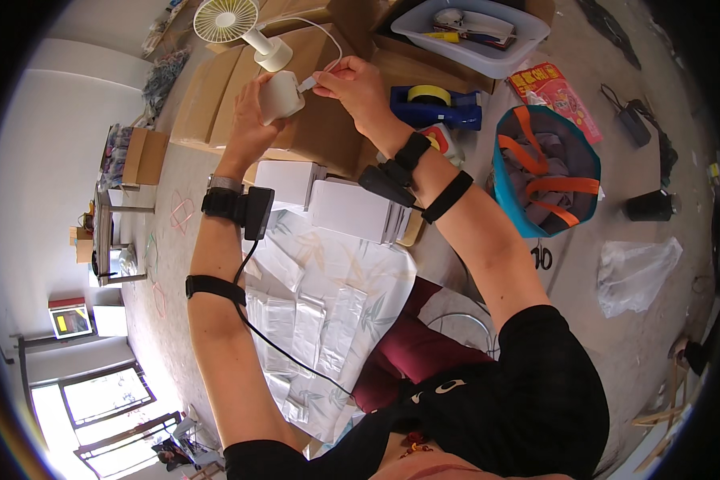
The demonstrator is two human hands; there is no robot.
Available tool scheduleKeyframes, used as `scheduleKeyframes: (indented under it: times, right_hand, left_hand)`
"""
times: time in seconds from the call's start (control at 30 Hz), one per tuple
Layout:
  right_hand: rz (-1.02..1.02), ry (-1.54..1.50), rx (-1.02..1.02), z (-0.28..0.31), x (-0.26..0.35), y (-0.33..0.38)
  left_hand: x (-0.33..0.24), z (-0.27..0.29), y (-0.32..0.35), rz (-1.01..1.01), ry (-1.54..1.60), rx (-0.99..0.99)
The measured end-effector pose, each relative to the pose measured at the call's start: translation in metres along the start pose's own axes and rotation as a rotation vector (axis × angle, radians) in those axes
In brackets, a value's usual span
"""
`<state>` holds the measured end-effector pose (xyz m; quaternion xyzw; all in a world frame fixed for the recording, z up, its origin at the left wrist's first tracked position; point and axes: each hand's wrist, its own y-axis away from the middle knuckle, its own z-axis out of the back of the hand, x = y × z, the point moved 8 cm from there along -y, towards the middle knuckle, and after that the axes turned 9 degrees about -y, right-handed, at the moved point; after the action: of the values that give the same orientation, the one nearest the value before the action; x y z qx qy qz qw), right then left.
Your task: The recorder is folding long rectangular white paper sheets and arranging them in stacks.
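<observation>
My left hand [252, 120] is closed round a small white block with rounded edges [282, 96], which looks like a power bank. Pinched in the fingers of my right hand [358, 90] is the white plug of a cable [308, 82], held right against the block's right side. Whether the plug sits inside the block I cannot tell. From there the white cable [334, 40] arcs up and left behind a small white fan [226, 20], whose round base stands on a cardboard box just beyond my left hand.
Cardboard boxes [208, 96] lie under the fan. Stacks of white boxes [352, 210] and clear plastic bags [300, 328] lie nearer me. To the right are a blue tape dispenser [464, 110], a grey plastic bin [412, 30] and a teal bag with orange handles [508, 200].
</observation>
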<state>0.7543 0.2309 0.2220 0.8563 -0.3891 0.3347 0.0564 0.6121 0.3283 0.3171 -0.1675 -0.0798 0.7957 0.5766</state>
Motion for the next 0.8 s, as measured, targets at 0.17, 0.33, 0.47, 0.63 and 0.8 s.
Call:
scheduleKeyframes:
  times: [0.17,0.33,0.47,0.63,0.8]
  right_hand:
    - [0.083,0.033,-0.026,-0.001,0.004,0.002]
    - [0.08,0.131,-0.037,0.0,0.003,-0.002]
    - [0.084,0.119,-0.085,0.002,-0.003,-0.011]
    - [0.053,0.04,-0.083,0.004,-0.015,-0.014]
    - [-0.067,-0.026,-0.067,0.007,-0.03,-0.013]
  left_hand:
    - [0.005,0.0,-0.002,-0.007,-0.008,0.008]
    - [0.017,-0.005,-0.003,-0.015,-0.006,0.048]
    - [0.021,-0.009,-0.004,-0.063,0.001,0.031]
    - [0.028,-0.011,-0.002,-0.052,0.036,0.04]
    - [0.029,-0.013,-0.004,0.006,0.103,0.165]
